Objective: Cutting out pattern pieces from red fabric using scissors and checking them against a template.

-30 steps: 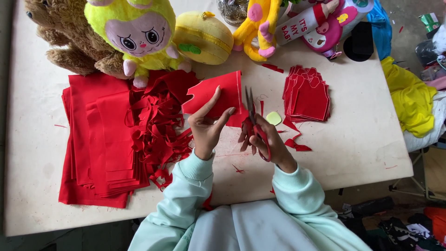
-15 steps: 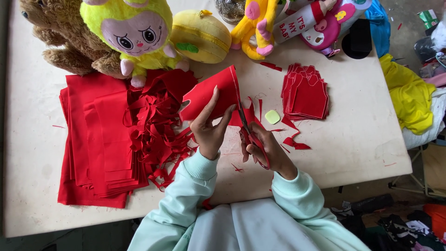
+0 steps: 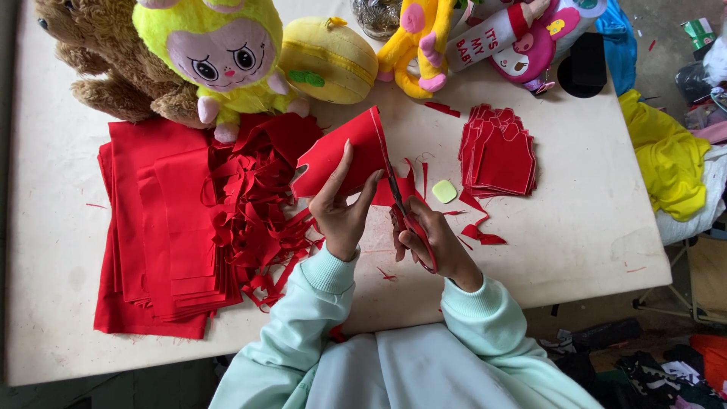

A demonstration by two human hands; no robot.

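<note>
Left hand [image 3: 342,216] pinches one red fabric piece [image 3: 344,155], raised just above the worktop [image 3: 575,227]. Right hand [image 3: 432,242] closed around one pair of scissors [image 3: 400,201], blades at the piece's right edge. One pile of red scraps [image 3: 257,204] left of the hands; one stack of uncut red sheets [image 3: 159,227] further left. One stack of cut shapes [image 3: 500,151] to the right. One small pale-yellow chalk piece [image 3: 444,191] beside it. Several plush toys along the far edge, count uncertain.

red fabric piece [image 3: 344,155] now more upright
</note>
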